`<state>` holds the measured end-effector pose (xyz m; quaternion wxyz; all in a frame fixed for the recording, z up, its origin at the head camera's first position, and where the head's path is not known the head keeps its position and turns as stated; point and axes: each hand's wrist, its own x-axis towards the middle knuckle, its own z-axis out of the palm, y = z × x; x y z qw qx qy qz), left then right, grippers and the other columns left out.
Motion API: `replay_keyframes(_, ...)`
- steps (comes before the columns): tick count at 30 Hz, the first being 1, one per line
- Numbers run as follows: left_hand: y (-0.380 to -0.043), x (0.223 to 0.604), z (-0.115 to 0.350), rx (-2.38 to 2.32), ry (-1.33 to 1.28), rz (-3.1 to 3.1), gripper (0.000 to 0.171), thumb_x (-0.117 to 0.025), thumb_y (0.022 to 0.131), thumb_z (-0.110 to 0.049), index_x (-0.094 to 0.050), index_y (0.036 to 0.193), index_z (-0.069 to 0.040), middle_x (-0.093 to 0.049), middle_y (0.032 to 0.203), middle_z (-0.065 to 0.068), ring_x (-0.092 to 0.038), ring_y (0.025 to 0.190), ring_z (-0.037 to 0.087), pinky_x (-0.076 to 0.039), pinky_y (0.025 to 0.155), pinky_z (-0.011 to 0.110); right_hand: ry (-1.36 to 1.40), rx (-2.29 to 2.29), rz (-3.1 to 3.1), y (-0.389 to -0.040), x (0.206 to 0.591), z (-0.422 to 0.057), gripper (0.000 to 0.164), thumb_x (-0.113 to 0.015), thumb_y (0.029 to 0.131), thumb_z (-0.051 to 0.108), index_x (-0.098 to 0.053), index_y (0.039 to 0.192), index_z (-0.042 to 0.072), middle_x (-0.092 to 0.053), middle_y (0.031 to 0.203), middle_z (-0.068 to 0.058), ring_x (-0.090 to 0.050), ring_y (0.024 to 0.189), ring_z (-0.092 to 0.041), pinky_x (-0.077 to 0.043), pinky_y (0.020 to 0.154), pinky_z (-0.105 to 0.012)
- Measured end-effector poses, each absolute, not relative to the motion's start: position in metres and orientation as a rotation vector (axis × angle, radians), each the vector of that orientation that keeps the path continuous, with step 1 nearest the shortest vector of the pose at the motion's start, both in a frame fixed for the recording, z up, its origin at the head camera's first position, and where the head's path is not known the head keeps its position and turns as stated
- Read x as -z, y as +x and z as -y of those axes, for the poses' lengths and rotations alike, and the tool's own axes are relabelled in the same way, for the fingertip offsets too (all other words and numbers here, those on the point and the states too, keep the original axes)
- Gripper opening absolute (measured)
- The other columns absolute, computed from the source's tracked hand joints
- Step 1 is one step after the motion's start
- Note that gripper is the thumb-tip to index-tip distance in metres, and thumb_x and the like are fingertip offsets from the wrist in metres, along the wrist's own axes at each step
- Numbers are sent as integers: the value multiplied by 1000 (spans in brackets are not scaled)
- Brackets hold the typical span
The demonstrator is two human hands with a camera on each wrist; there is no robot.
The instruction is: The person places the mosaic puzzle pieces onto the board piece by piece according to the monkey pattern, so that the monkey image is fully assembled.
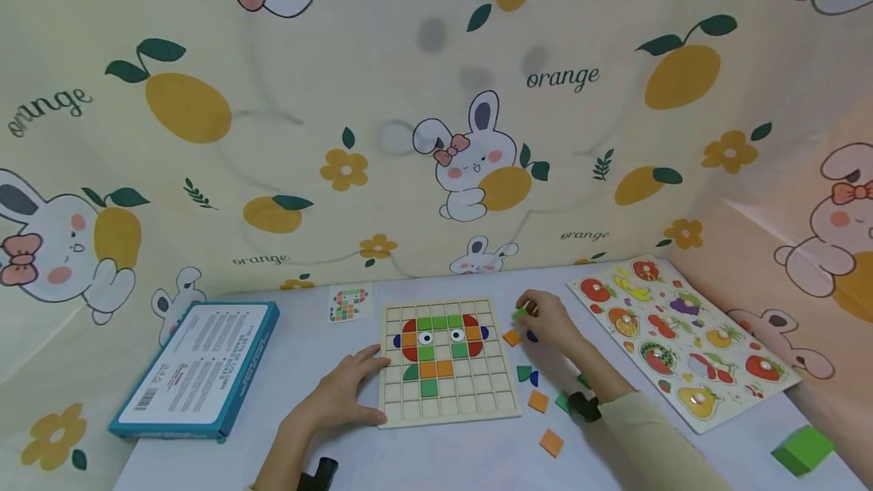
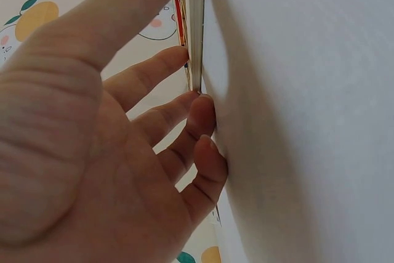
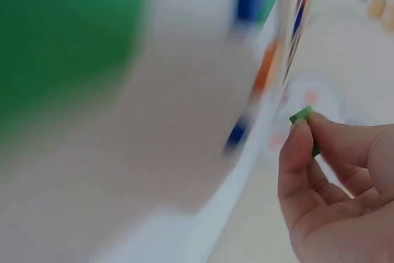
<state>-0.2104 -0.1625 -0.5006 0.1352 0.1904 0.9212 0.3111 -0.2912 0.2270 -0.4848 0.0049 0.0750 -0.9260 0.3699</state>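
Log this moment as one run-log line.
left hand: touching wooden grid board, left edge | right hand: pinching green tile | loose orange tiles: right of board

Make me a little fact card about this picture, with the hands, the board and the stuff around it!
left hand: touching the left edge of the grid board
right hand: pinching a small green piece
on the board: red, green, orange and blue shapes, two round eyes
loose, right of the board: orange squares, green pieces, blue pieces
left side: blue-edged box, small picture card
right side: fruit board, green block
backdrop: cloth with bunnies and flowers
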Motion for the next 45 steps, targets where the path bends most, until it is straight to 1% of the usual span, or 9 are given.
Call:
replay_keyframes(2,-210,500,163,-903,546,-2668,93,-91,64,-48,-54,143,-17,-34,159,14,-32,142,43,-34,108,65,396,-1229,2878,-288,483,-208,14,-67,87,-7,-67,101,-4,-63,85,-10,-55,71,-18,-50,59,-27)
replay_keyframes(7,-209,499,163,-899,547,-2667,92,-91,65,-47,-53,144,-17,-33,159,13,-32,142,42,-35,108,65,749,-1412,2878,-275,479,-156,16,-61,90,-10,-69,104,-5,-61,86,-9,-54,64,-14,-49,56,-23)
replay_keyframes(10,-210,499,164,-898,551,-2667,91,-90,66,-46,-53,144,-17,-33,159,13,-32,142,42,-34,107,65,918,-1427,2898,-267,476,-126,17,-62,89,-11,-70,102,-4,-60,82,-5,-51,62,-11,-47,56,-21)
replay_keyframes(15,-210,501,165,-913,591,-2666,90,-90,67,-45,-53,143,-15,-34,159,15,-32,141,45,-35,105,67,1108,-1364,2959,-255,472,-86,16,-69,86,-9,-71,97,2,-58,78,1,-49,68,-8,-45,61,-20)
replay_keyframes(19,-211,502,165,-918,628,-2671,90,-89,68,-46,-53,143,-14,-34,158,16,-34,140,45,-37,104,67,1167,-1251,3017,-246,473,-68,16,-75,84,-4,-70,91,9,-58,75,6,-50,68,-5,-45,62,-19)
replay_keyframes(25,-210,502,164,-936,615,-2667,88,-90,68,-44,-54,142,-13,-35,157,17,-32,141,46,-35,105,68,1149,-1028,3075,-238,477,-59,18,-77,83,0,-69,87,16,-59,75,11,-50,68,-3,-46,62,-18)
replay_keyframes(29,-210,501,164,-924,601,-2668,88,-91,67,-44,-54,142,-13,-34,158,16,-32,141,45,-35,106,67,1145,-911,3065,-235,476,-59,18,-78,83,2,-69,86,17,-58,74,12,-50,69,-4,-45,63,-18)
replay_keyframes(38,-211,502,165,-925,600,-2661,89,-91,67,-44,-54,143,-15,-34,158,15,-33,141,43,-36,106,65,1192,-628,3027,-231,476,-54,9,-78,86,10,-78,92,16,-65,81,13,-50,75,-2,-45,68,-17)
replay_keyframes(45,-211,502,165,-917,602,-2664,89,-91,67,-45,-54,142,-14,-34,158,15,-33,141,43,-36,106,65,1179,-606,3027,-231,477,-53,8,-79,85,11,-78,92,16,-63,77,13,-50,71,-3,-44,64,-18)
